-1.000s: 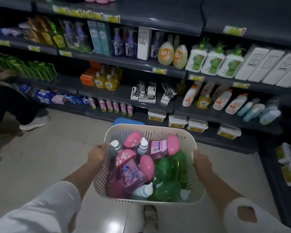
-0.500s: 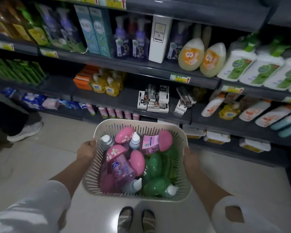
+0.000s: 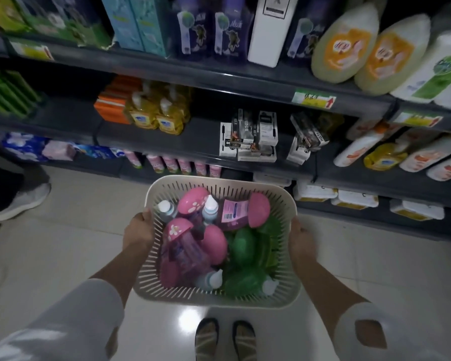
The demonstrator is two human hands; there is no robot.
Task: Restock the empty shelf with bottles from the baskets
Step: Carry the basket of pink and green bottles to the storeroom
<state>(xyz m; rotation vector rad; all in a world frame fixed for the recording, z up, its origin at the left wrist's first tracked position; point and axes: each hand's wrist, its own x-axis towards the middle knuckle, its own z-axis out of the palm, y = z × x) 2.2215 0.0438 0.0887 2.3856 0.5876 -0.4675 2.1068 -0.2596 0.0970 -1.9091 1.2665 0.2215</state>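
Both hands are on the basket (image 3: 214, 179) here. The left hand (image 3: 138, 230) is curled round the left rim and the right hand (image 3: 301, 241) is wrapped on the right rim, so the basket hangs between them. Inside, the pink bottles (image 3: 214, 243) are piled toward the left hand and the green bottles (image 3: 242, 246) sit nearer the right hand. A few small white-capped bottles (image 3: 209, 205) poke up too. The shelf (image 3: 206, 136) is just past the basket's far edge, with yellow bottles (image 3: 154, 118) on it up and left of the left hand.

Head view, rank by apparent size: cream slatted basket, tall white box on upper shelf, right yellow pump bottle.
Cream slatted plastic basket
tall white box, top cropped
yellow pump bottle
Basket is nearest, so real sizes unsure.
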